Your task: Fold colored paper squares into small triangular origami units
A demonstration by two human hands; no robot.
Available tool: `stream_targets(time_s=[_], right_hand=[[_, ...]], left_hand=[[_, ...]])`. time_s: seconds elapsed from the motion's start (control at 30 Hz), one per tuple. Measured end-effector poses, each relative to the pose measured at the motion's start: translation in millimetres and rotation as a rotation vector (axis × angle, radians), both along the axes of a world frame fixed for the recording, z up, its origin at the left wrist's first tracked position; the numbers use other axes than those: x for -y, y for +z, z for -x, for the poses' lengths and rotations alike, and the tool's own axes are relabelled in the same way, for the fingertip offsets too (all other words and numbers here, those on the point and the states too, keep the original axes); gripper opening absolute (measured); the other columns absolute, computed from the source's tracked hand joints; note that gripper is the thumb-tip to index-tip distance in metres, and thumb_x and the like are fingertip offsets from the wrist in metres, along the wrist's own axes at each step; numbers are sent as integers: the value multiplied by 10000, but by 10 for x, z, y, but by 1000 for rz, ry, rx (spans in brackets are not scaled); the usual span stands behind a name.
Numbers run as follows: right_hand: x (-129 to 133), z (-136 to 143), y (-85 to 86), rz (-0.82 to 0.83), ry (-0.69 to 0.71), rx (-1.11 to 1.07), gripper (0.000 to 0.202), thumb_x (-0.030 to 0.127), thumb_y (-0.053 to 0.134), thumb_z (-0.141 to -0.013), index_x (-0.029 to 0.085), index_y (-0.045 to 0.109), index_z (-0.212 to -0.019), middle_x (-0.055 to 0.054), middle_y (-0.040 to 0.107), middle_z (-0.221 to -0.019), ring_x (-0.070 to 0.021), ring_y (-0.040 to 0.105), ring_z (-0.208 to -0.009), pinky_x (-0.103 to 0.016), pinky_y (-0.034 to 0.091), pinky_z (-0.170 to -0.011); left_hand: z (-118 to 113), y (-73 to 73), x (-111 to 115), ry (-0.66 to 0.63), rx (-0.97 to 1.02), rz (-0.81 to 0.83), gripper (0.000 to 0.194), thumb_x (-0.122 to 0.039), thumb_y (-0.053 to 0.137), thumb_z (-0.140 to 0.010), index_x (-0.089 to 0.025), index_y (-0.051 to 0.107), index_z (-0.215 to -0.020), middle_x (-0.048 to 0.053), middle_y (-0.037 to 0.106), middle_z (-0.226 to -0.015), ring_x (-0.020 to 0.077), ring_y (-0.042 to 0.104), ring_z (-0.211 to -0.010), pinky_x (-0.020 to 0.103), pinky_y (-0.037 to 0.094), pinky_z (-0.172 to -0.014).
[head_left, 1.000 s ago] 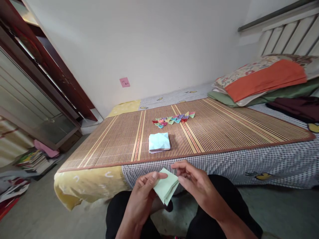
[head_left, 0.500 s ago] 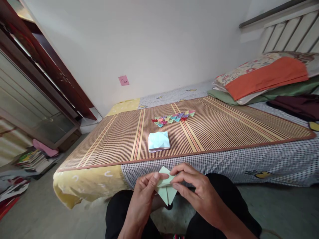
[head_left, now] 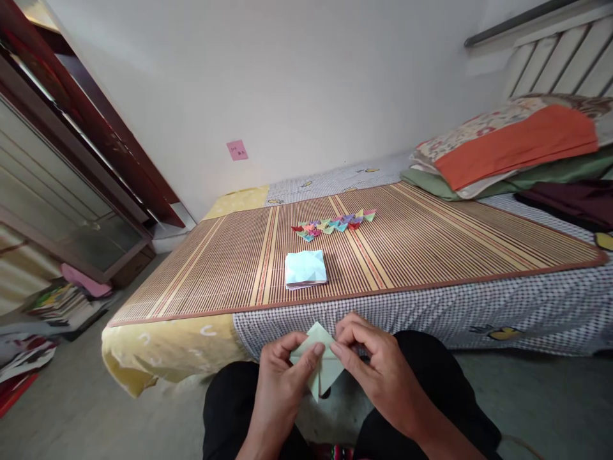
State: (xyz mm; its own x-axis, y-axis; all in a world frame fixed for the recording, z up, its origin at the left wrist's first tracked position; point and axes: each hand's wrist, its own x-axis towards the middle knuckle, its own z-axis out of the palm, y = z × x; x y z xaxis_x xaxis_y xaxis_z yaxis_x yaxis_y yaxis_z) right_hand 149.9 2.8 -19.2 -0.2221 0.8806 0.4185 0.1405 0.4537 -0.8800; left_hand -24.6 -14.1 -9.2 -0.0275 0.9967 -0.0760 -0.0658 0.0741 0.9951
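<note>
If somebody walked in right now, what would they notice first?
Probably the bright orange cloth on the pile at the right end of the bed. Next, the little colorful folded papers in a row on the striped mat, behind a pale blue stack. Nearest, two hands, left and right, hold a light green folded paper.

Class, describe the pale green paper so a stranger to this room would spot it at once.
Find the bed spread with a striped mat. Just in front of its near edge, the left hand and right hand hold a folded pale green paper between them. The blue-topped paper stack and the small multicoloured folded papers lie on the mat; this one alone is held up.
</note>
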Motion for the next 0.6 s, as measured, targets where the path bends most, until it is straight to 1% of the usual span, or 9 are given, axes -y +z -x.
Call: stream_targets(time_s=[0.17, 0.3, 0.4, 0.6], right_hand=[[10, 31, 5, 26, -5, 5, 290, 245, 558, -997, 217, 491, -716, 8, 508, -767, -150, 490, -681, -284, 405, -626], [37, 43, 15, 38, -4, -2, 299, 243, 559, -988, 222, 466, -705, 15, 486, -743, -147, 471, -665, -280, 394, -615], [64, 44, 14, 38, 2, -3, 294, 226, 560, -976, 222, 455, -702, 19, 483, -733, -143, 475, -662, -274, 395, -618], [93, 31, 6, 32, 2, -8, 286, 209, 556, -962, 224, 433, -705, 20, 478, -751, -142, 479, -673, -273, 399, -621]], left_hand=[[-38, 29, 17, 68, 6, 45, 393, -469, 900, -688, -148, 675, -722, -3, 617, -594, 111, 506, -480, 214, 448, -474], [-46, -29, 16, 128, -7, 3, 382, -442, 900, -698, -160, 643, -707, -14, 607, -621, 110, 512, -513, 208, 437, -495], [-50, -66, 30, 164, -19, -39, 368, -424, 897, -709, -166, 636, -726, -4, 642, -677, 114, 536, -545, 210, 447, -525], [-93, -33, 76, 119, 12, -32, 353, -408, 879, -750, -181, 618, -818, 20, 708, -742, 117, 561, -554, 212, 453, -537]])
